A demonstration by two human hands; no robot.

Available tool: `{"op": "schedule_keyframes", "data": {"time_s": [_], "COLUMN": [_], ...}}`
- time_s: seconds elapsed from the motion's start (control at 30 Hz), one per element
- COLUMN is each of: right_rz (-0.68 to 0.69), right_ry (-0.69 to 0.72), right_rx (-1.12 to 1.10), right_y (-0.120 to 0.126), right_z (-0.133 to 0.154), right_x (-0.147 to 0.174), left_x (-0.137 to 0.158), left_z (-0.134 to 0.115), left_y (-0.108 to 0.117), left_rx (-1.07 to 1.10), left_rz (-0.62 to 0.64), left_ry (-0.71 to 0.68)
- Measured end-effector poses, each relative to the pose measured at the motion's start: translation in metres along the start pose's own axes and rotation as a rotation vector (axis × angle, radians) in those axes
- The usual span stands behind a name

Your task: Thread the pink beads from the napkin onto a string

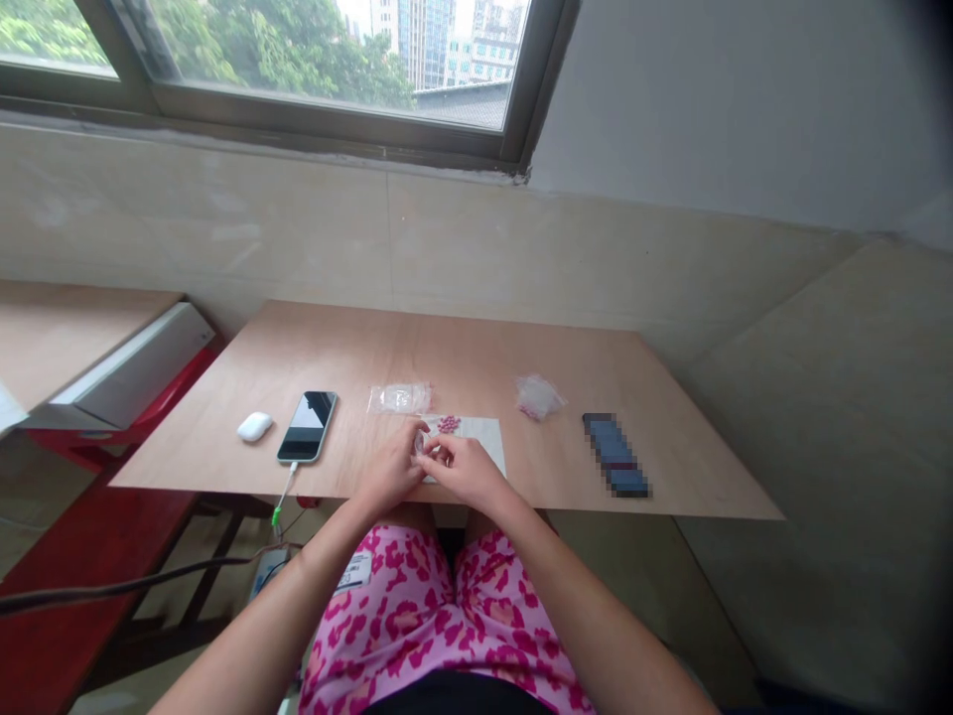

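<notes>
My two hands meet near the table's front edge, over a white sheet. Between the thumb and fingers of my left hand is a small, clear, roundish thing, too small to name. My right hand has its fingertips pinched together right against it; whether they hold something tiny cannot be made out. Just beyond the fingers, a little heap of pink beads lies on the sheet. Part of the sheet is hidden under my hands.
Behind my hands lies a clear plastic bag; a second bag with pink bits is to its right. Leftward are a phone on a charging cable and a white earbud case. A blurred-out dark object lies at right.
</notes>
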State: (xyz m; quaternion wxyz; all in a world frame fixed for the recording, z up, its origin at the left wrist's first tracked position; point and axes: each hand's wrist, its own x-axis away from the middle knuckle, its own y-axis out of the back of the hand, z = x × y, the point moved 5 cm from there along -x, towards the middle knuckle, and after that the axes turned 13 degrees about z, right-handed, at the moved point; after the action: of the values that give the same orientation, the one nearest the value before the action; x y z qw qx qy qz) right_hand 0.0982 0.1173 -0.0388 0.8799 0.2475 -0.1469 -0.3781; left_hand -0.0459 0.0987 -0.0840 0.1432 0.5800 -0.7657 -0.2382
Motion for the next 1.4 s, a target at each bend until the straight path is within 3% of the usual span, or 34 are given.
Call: {"op": "schedule_keyframes", "data": {"time_s": [0.1,0.2,0.33,0.4,0.67,1.17,1.4], "right_rz": [0.016,-0.070,-0.110,-0.086,-0.062,-0.132,-0.071], "right_ry": [0.069,0.105,0.082,0.054,-0.038,0.010,0.041], "right_rx": [0.039,0.004,-0.085,-0.151,-0.517,-0.456,-0.347], "right_y": [0.008,0.028,0.050,0.054,0.049,0.044,0.037], "right_z": [-0.004,-0.012,-0.021,-0.023,-0.047,-0.049,-0.035], "right_x": [0.009,0.021,0.041,0.051,0.060,0.063,0.066], "left_x": [0.003,0.004,0.001,0.001,0.006,0.005,0.007], "left_z": [-0.008,-0.022,-0.041,-0.048,-0.055,-0.053,-0.058], "left_y": [-0.003,-0.005,-0.007,-0.011,-0.020,-0.024,-0.028], "left_rx": [0.042,0.215,0.536,0.586,0.524,0.434,0.277], "left_rz": [0.016,0.050,0.051,0.065,0.046,0.078,0.156], "left_ry": [0.004,-0.018,-0.002,0.031,0.090,0.070,0.051]}}
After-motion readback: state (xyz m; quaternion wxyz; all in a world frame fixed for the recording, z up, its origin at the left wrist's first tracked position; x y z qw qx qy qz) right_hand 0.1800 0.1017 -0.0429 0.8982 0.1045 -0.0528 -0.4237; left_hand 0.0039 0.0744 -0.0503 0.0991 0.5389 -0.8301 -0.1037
